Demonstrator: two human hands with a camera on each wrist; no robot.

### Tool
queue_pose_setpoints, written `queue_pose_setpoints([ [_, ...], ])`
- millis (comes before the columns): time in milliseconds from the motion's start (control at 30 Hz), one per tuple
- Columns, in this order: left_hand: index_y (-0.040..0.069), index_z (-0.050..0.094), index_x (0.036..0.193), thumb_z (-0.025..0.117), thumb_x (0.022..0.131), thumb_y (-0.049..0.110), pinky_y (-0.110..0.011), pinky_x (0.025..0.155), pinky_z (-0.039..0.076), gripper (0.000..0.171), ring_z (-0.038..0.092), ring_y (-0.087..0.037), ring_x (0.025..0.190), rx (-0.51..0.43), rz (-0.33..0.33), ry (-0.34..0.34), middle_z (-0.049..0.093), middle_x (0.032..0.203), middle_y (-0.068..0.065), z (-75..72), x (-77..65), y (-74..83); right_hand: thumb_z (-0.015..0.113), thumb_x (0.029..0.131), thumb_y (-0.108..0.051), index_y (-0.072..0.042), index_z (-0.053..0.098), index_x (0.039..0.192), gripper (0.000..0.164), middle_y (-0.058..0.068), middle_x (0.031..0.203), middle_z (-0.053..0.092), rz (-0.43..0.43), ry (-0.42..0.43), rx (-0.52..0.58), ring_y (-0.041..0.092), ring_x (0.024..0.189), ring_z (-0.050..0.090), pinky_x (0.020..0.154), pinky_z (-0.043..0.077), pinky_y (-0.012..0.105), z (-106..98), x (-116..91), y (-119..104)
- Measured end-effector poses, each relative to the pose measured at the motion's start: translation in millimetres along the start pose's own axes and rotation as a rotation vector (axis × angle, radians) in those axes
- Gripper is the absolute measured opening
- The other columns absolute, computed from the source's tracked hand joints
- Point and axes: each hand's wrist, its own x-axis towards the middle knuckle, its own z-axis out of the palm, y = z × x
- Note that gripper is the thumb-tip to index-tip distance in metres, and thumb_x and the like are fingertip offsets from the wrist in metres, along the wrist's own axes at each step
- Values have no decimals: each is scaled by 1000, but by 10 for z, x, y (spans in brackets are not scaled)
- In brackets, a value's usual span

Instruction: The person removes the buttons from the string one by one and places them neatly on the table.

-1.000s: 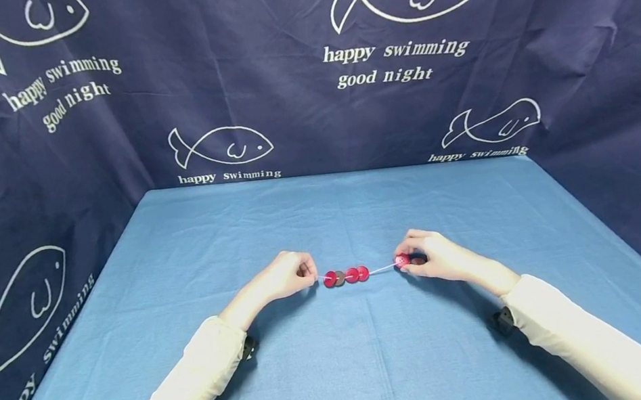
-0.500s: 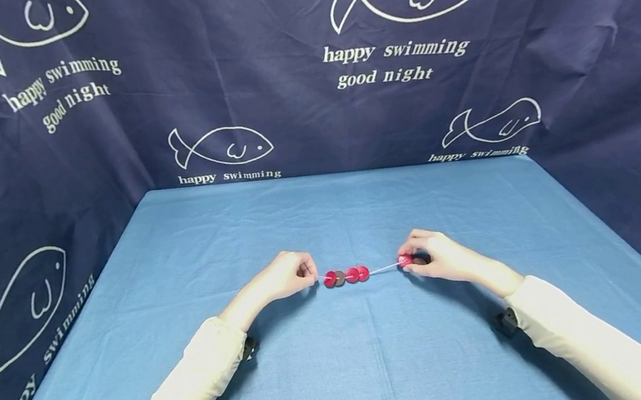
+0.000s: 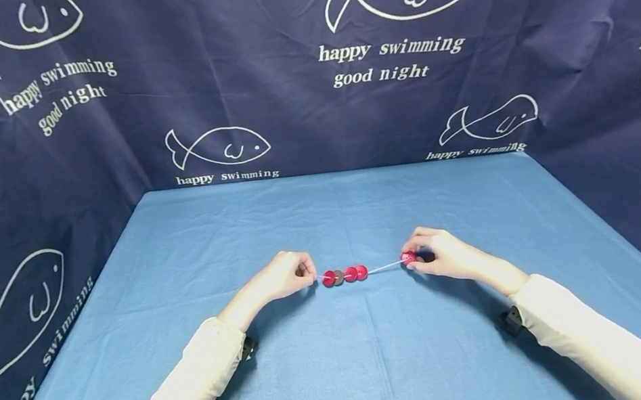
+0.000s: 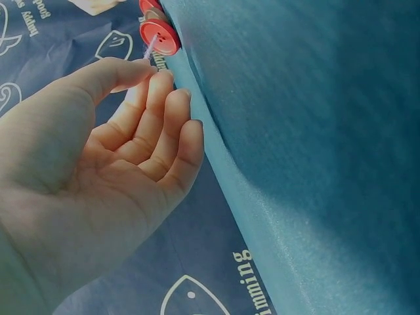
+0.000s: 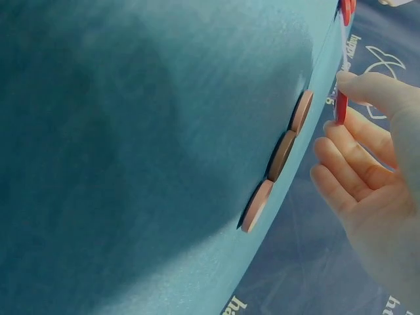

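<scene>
In the head view my left hand (image 3: 291,274) pinches one end of a thin white string (image 3: 385,267) between thumb and fingertips. Right beside it, several buttons hang threaded in a row: a red button (image 3: 329,278), a brown button (image 3: 339,277) and overlapping red ones (image 3: 355,273). The left wrist view shows the string coming out of a hole in the nearest red button (image 4: 159,37). Farther right, my right hand (image 3: 437,254) pinches another red button (image 5: 340,107) by its edges, and the string runs up to it. Its other fingers are loosely bent.
Under the right hand, the right wrist view shows a brown button (image 5: 281,155) on the blue cloth (image 5: 131,131) between two pinkish-red buttons (image 5: 257,206). Dark blue fabric with white fish drawings (image 3: 221,147) hangs behind the table and at both sides.
My right hand has slid slightly to the right with its red button, lengthening the stretch of string between it and the row. The left hand has stayed in place.
</scene>
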Motion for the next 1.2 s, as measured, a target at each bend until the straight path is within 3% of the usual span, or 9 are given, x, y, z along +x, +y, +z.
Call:
queue_pose_setpoints([
  [567, 10, 63, 79, 60, 82, 6, -18, 60, 43, 7, 52, -3, 58, -2, 1, -1, 60, 67, 4, -11, -14, 42, 74, 75, -7, -5, 69, 97, 22, 0, 89, 61, 61, -21, -29, 14, 80, 60, 72, 50, 32, -60, -55, 5],
  [967, 10, 63, 77, 61, 81, 6, -18, 59, 43, 5, 51, -2, 57, 6, 13, 10, 61, 66, 4, 9, -9, 16, 74, 73, -4, -5, 69, 93, 21, 2, 88, 61, 5, 31, -24, 17, 77, 57, 67, 48, 33, -66, -102, 36],
  [1200, 10, 63, 78, 62, 81, 7, -17, 58, 43, 4, 51, -1, 57, 7, 1, 7, 61, 66, 4, 14, -6, 3, 72, 74, -1, -5, 68, 94, 21, 2, 89, 61, 15, 23, -15, 18, 77, 58, 64, 49, 31, -88, -133, 46],
])
